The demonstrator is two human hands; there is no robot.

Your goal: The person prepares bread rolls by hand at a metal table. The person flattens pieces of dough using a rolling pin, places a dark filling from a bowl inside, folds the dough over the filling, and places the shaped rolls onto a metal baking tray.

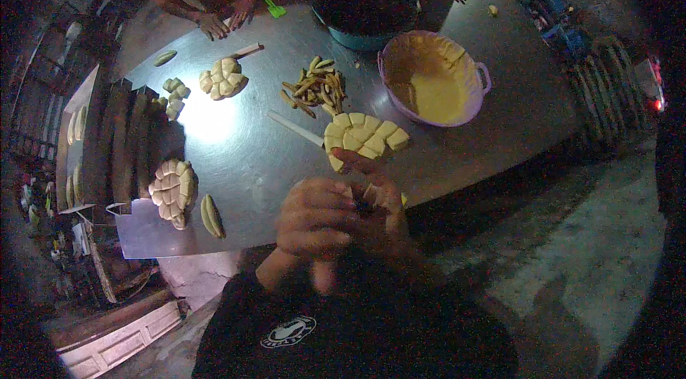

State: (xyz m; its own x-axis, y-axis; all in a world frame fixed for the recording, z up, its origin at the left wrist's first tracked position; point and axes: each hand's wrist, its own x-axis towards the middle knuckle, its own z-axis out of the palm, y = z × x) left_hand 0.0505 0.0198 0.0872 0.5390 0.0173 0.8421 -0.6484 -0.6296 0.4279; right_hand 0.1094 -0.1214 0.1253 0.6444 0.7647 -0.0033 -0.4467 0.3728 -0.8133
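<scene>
pretty dim shot overall, super grainy in the dark bits. one harsh white glare blows out a patch on the left of the metal table [257,179], then it fades off toward the right. the floor [607,193] sits in murk with soft shadows. left hand [314,218] and right hand [389,211] look smeary. fisheye bends the edges, corners go black, small red light [658,104] glowing far right.

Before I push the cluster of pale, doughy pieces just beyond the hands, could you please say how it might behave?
The cluster of pale, doughy pieces would probably separate rather than slide whole, since seams divide it into chunks. Their rounded edges suggest softness, so they may dent. Being blocky, they seem unlikely to roll across the table.
</scene>
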